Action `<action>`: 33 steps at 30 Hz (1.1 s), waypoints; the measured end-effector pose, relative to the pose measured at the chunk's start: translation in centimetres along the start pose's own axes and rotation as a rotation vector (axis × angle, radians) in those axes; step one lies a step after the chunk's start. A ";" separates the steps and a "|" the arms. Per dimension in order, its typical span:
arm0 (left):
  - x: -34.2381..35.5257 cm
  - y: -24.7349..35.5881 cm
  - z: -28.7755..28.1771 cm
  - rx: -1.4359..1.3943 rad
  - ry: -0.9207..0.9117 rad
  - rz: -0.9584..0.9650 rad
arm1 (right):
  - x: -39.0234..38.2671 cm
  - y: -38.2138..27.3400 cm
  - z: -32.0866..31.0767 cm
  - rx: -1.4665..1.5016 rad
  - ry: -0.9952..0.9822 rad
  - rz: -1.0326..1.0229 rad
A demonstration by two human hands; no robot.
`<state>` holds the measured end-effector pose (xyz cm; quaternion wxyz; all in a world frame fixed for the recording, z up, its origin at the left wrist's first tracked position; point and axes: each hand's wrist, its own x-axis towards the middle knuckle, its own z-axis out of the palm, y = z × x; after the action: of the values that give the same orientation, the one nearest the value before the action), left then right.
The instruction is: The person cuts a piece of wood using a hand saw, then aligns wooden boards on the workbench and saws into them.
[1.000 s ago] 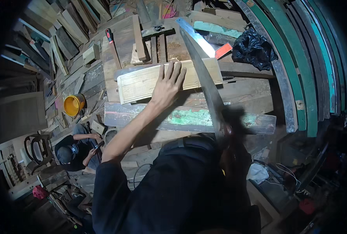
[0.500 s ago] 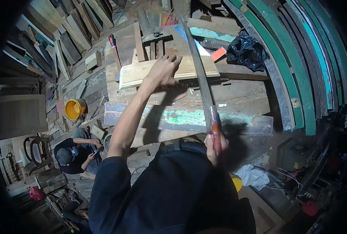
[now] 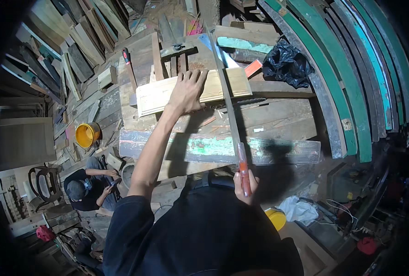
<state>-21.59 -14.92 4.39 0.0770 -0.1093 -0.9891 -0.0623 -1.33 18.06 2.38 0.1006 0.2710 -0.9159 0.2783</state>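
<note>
My left hand point(image 3: 186, 94) lies over a pale wooden board point(image 3: 156, 96) with a moulded edge, gripping it with fingers across the top and the thumb side at the near edge. In my right hand point(image 3: 254, 185), close to my body, is the red-and-clear handle of a handsaw point(image 3: 229, 101). Its long grey blade crosses the board right of my left hand and points away from me. Whether the blade has cut into the wood is hard to tell. The board rests on the plank-topped bench point(image 3: 278, 115).
A green-painted plank point(image 3: 204, 145) lies nearer me. Beyond the board are a chisel-like tool with a red-black handle point(image 3: 127, 57), wood strips and a black plastic bag point(image 3: 287, 64). Curved green timbers point(image 3: 347, 92) stand right. A seated person point(image 3: 82, 184) and yellow bucket point(image 3: 87, 134) are left.
The handsaw and my right hand have drawn back toward me and slightly left. The board and my left hand have shifted a little left and nearer in the picture.
</note>
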 end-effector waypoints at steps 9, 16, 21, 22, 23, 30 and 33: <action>0.5 -0.3 -1.2 -0.004 -0.155 0.025 | 2.3 -1.6 -1.4 0.719 0.088 0.565; 0.9 0.7 -5.6 -0.206 -0.480 0.001 | 2.9 -1.5 -7.1 0.562 -0.017 0.441; -0.8 2.2 -6.1 -0.176 -0.405 0.049 | 2.0 -2.3 -7.9 0.140 -0.064 0.219; -0.9 2.2 -5.9 -0.149 -0.376 0.041 | 2.3 -2.8 -8.4 0.186 -0.075 0.204; -1.4 2.5 -5.4 -0.098 -0.302 0.052 | 2.8 -3.3 -8.9 0.313 -0.057 0.200; -2.8 4.6 -3.2 -0.011 -0.100 0.005 | 7.0 -6.8 -12.0 0.394 -0.116 0.213; -2.9 4.8 -2.9 0.096 0.052 0.062 | 8.4 -6.7 -11.6 -0.090 0.145 -0.217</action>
<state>-17.31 -11.29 7.28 0.1098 -0.1345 -0.9847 -0.0150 -4.21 16.18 17.80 0.2078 0.3428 -0.8832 0.2434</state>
